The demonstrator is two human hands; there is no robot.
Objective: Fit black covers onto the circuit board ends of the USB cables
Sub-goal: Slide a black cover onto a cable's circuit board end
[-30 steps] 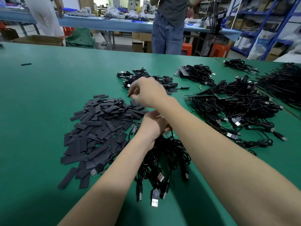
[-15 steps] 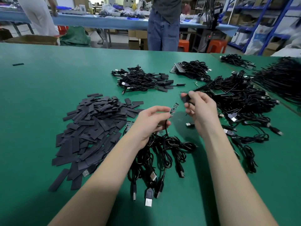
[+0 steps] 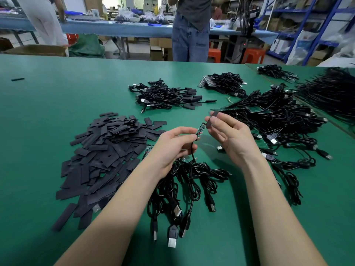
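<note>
My left hand (image 3: 172,144) pinches a USB cable just below its small green circuit board (image 3: 200,129), which points up and to the right. My right hand (image 3: 228,135) pinches a flat black cover (image 3: 211,120) between thumb and fingers, its lower end touching the tip of the board. From my left hand the cable hangs down into a bundle of black USB cables (image 3: 188,187) lying on the green table (image 3: 48,104). A big heap of loose black covers (image 3: 103,154) lies to the left.
A pile of covered cables (image 3: 165,96) lies at the centre back. Larger tangles of cables with boards (image 3: 278,120) fill the right side. A loose black plug (image 3: 221,148) sits under my right hand. Two people stand behind the far table edge.
My right hand came back from the cover heap with one cover and moved to the right of the board. It now holds the cover against the board's tip. My left hand lifted the board.
</note>
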